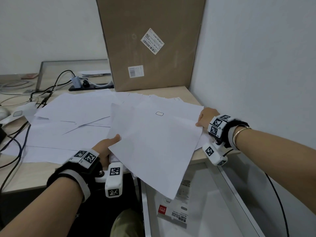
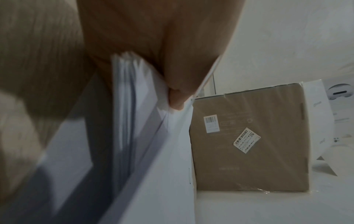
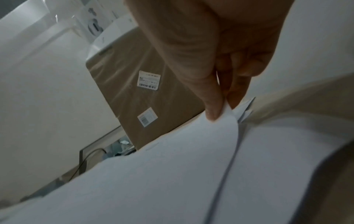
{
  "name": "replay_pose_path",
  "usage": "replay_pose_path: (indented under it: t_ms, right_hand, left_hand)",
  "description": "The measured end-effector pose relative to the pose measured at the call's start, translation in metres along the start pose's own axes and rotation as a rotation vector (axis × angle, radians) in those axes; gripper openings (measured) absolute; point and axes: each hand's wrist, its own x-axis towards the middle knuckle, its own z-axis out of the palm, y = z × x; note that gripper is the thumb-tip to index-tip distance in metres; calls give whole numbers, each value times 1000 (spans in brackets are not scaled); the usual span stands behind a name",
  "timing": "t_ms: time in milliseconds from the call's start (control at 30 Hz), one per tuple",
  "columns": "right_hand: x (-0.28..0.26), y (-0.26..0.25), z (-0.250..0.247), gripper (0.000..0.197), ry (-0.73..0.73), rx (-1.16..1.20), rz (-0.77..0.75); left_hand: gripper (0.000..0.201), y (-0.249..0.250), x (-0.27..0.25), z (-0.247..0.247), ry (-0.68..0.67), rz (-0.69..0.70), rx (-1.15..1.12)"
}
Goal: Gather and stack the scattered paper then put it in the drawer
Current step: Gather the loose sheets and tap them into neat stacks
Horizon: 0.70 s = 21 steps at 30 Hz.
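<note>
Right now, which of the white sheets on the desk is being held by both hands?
The top sheet, bearing a small rounded rectangle; the left hand grips its near-left edge, the right hand its far-right corner.

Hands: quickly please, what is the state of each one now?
Left hand: closed, thumb on top, gripping the stack of paper.
Right hand: closed, pinching the far corner of the top sheet.

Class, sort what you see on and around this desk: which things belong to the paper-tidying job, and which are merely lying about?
Part of the job:
held paper stack
scattered paper
open drawer
left hand
right hand

Lying about:
cardboard box
cables
sticker pack, in the drawer
</note>
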Motion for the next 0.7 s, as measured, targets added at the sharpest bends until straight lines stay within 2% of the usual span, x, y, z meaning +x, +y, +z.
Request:
replay_pose_path:
  t_ms: [33, 100, 167, 267, 333, 400, 467, 567, 600, 633, 700]
  right_hand:
    - [1, 3, -2, 21, 3, 48, 11]
    - [4, 11, -5, 14, 6, 295, 53]
    - [3, 19, -12, 18, -21, 517, 132]
    - [-1, 24, -18, 22, -29, 807, 232]
    - [-4, 22, -14, 10, -61, 932, 221]
    - [-4, 17, -3, 22, -55, 936, 157]
    - [-10, 5, 6, 6, -104, 925, 170]
    - [-18, -10, 17, 12, -155, 721, 153]
    - [-20, -11, 20, 11, -170, 643, 111]
    - [-22, -10, 22, 14, -198, 572, 95]
    - [-21, -9, 24, 29, -184, 420, 102]
  left_hand:
    - [38, 0, -1, 1, 4, -3, 2]
    - [30, 2, 1, 1, 48, -24, 34]
    - [25, 5, -3, 4, 102, -24, 102]
    - [41, 5, -4, 6, 92, -13, 86]
    - [49, 5, -2, 4, 82, 0, 95]
    - [54, 6, -2, 4, 110, -2, 155]
    - [64, 6, 0, 2, 121, 10, 179]
    - [114, -5, 46, -26, 121, 15, 247]
    - [121, -9, 60, -34, 114, 13, 249]
    - [118, -8, 60, -35, 103, 18, 224]
    - [87, 1, 24, -15, 86, -4, 168]
